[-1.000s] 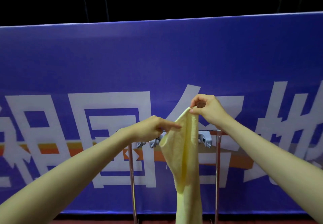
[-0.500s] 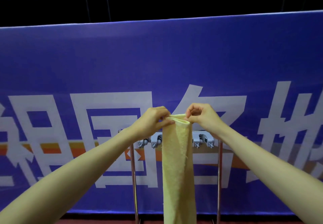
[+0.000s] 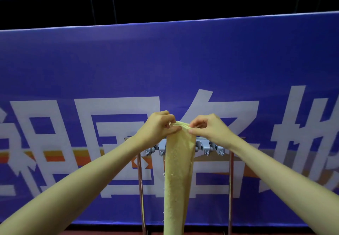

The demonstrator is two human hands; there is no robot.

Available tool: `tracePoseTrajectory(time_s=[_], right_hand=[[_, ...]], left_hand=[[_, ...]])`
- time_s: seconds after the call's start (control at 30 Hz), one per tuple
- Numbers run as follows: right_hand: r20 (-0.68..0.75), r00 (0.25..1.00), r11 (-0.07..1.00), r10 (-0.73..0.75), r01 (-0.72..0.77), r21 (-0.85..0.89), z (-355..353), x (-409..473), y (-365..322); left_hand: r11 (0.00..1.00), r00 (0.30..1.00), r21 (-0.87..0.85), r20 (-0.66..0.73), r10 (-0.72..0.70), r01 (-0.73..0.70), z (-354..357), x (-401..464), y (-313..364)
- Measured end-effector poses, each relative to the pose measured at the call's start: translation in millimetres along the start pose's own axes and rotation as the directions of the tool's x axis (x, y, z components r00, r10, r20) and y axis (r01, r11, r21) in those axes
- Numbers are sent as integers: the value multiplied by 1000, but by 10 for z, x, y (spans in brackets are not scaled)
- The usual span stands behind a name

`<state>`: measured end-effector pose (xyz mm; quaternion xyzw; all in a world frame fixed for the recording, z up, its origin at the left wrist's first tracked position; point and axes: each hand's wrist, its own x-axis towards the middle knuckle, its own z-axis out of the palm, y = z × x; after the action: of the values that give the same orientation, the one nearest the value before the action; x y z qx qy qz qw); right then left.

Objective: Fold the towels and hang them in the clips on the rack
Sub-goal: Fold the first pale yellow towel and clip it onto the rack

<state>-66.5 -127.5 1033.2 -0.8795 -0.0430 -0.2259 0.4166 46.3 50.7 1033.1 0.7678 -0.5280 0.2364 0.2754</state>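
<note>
Pale yellow terry towel (image 3: 178,176) folded into a long narrow strip, top edge gathered in layers, hanging straight down in front of the metal rack with grey clips (image 3: 207,147); loose threads along its left edge. Folding looks done; clipping not yet, and no towel visible in any clip. Left hand (image 3: 156,126) and right hand (image 3: 209,128) each pinch the gathered top edge, just above the rack. Behind the rack, blue banner with white characters (image 3: 165,60)
</note>
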Motion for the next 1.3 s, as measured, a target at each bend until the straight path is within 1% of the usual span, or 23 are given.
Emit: tracePoseTrajectory(time_s=[0.13, 0.23, 0.3, 0.37, 0.4, 0.5, 0.57, 0.63, 0.7, 0.77, 0.83, 0.93, 1.0, 1.03, 1.1, 1.3], right_hand=[[-16, 999, 999, -32, 31, -32, 30, -26, -9], [-14, 999, 997, -34, 33, -64, 7, -19, -34], [-12, 999, 997, -41, 40, -68, -17, -11, -48], [-18, 999, 998, -47, 46, -42, -40, -12, -50], [-20, 998, 998, -53, 52, -41, -51, -11, -50], [-4, 998, 996, -56, 56, -62, -83, -1, -43], [-12, 998, 995, -59, 58, -85, -112, 19, -37], [-20, 997, 986, -78, 74, -149, -134, 35, -45], [-16, 994, 975, -107, 102, -199, -130, 44, -80], [-31, 992, 972, -124, 115, -206, -135, 68, -100], [-56, 989, 973, -139, 125, -196, -160, 97, -124], [-71, 982, 965, -175, 156, -212, -200, 146, -183], [-75, 977, 959, -198, 177, -222, -227, 181, -227], [-78, 976, 959, -204, 183, -216, -247, 201, -248], [-81, 976, 965, -204, 186, -182, -298, 249, -277], [-81, 979, 980, -186, 180, -80, -493, 354, -383]], left_hand=[[999, 999, -8, -4, -32, 32, 27, -30, 34], [997, 997, -34, -38, -69, 68, 52, -42, 69], [991, 993, -96, -57, -104, 98, 52, -42, 94], [964, 985, -213, -34, -168, 157, 34, -39, 126], [935, 978, -296, -10, -207, 195, 21, -38, 149], [796, 949, -527, 70, -307, 296, -1, -29, 195], [720, 937, -613, 106, -333, 326, -5, -17, 197], [667, 930, -667, 114, -349, 332, -9, 6, 195], [670, 930, -670, 86, -358, 320, -18, 31, 213], [692, 931, -652, 61, -360, 310, -15, 56, 252], [667, 924, -675, 56, -379, 315, 21, 57, 267], [594, 902, -728, 79, -424, 342, 119, -13, 282], [568, 902, -739, 124, -414, 362, 252, -119, 308], [540, 900, -753, 158, -406, 376, 326, -180, 344], [471, 881, -774, 229, -413, 422, 488, -290, 399], [282, 829, -825, 340, -444, 490, 761, -402, 366]])
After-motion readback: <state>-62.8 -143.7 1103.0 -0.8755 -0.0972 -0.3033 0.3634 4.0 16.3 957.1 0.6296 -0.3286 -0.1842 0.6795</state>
